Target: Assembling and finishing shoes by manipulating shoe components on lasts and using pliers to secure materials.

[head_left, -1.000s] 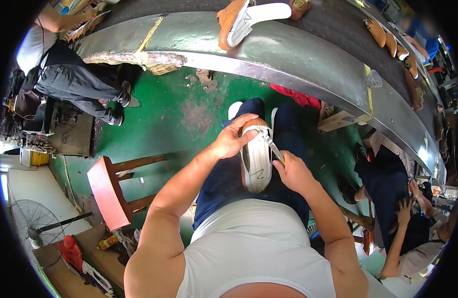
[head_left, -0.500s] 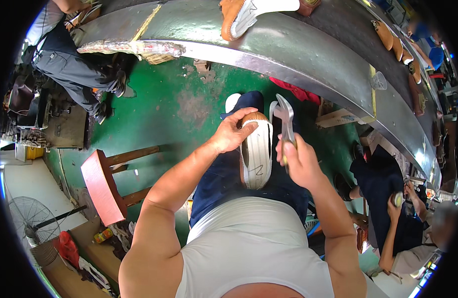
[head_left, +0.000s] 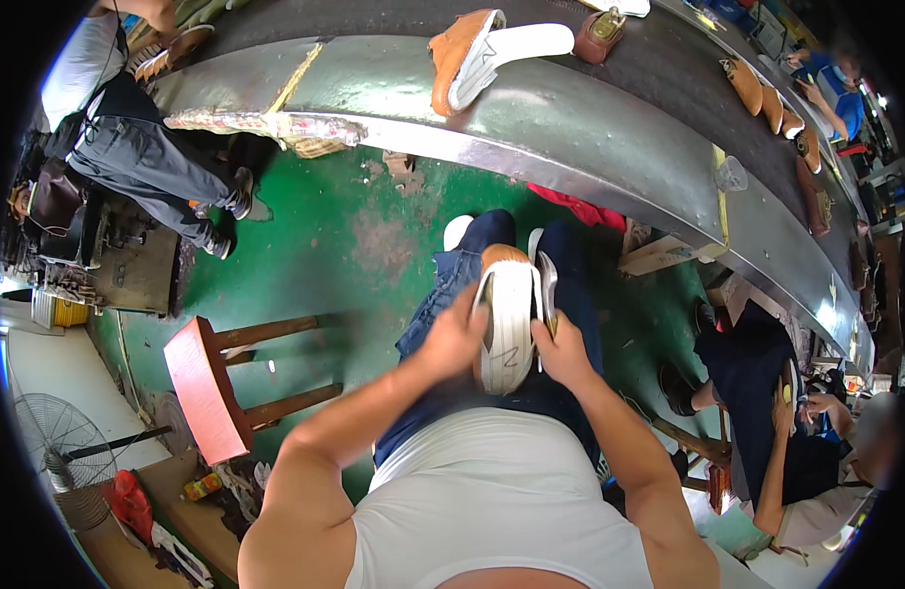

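A tan shoe upper with a white sole-shaped piece facing up rests across my lap, its tan toe end pointing away from me. A dark pen mark crosses the white piece near its heel end. My left hand, smeared by motion, lies along the shoe's left side, fingers at its edge. My right hand is closed round silver lasting pincers, held upright against the shoe's right edge. The jaws partly hide behind the shoe's rim.
A long metal-edged bench curves ahead, bearing a tan-and-white shoe and more shoe parts. A red stool and a fan are at left. Co-workers are at far left and right. Red cloth lies under the bench.
My left hand has slid from the toe down to the shoe's left side. My right hand has lowered the pincers and moved in against the shoe's right edge. The shoe sits slightly nearer me.
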`<state>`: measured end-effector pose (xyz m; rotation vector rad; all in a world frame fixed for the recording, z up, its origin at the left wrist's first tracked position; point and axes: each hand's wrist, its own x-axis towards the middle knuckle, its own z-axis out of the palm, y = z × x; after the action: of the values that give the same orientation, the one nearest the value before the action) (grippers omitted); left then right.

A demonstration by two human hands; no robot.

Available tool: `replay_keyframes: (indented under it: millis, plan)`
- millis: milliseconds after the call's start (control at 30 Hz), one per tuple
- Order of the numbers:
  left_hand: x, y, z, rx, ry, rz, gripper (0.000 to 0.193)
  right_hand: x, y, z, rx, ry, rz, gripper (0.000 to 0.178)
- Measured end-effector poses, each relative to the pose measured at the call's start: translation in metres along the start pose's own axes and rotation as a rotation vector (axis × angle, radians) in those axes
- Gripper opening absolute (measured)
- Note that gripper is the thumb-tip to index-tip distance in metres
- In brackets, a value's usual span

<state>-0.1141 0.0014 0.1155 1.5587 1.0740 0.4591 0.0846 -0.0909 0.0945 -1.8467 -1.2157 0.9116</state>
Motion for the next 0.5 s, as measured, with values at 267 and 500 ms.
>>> replay_keyframes:
  millis: [267, 500]
  plan:
    - [-0.025, -0.007, 0.043, 0.072, -0.135, 0.206, 0.078, -0.042, 0.027, -0.012, 0.076, 0.005, 0.048, 0.041]
    - [0.024, -0.01, 0.03, -0.481, -0.614, -0.337, 0.087, -0.023, 0.033, -0.066, 0.17, -0.348, 0.446, 0.036]
